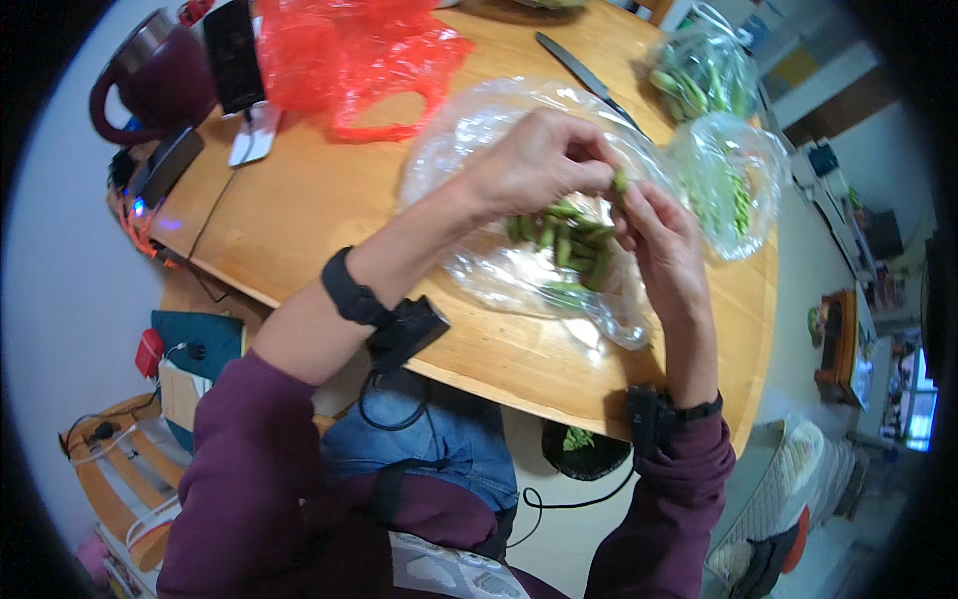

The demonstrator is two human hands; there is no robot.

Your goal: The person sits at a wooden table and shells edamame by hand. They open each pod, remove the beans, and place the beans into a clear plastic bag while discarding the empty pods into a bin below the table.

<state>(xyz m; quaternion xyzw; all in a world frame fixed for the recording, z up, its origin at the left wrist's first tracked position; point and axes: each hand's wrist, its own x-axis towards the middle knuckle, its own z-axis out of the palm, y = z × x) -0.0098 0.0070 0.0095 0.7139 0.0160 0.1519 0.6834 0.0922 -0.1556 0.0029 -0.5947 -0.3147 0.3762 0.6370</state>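
Between my two hands is a small green bean pod (pixel 620 183). My left hand (pixel 550 163) pinches its upper end, and my right hand (pixel 662 232) grips it from the other side with thumb and fingers. Just below them, a pile of green bean pods (pixel 563 241) lies on a spread-out clear plastic bag (pixel 494 258). To the right of my hands, a second clear plastic bag (pixel 771 161) stands open with loose green beans (pixel 739 198) in it.
A knife (pixel 580 69) lies behind the spread bag, partly covered by it. A tied bag of green vegetables (pixel 707 75), a red plastic bag (pixel 352 67), a propped phone (pixel 233 60) and a maroon kettle (pixel 161 82) share the wooden table (pixel 299 202). Below its edge sits a black bin (pixel 554 453).
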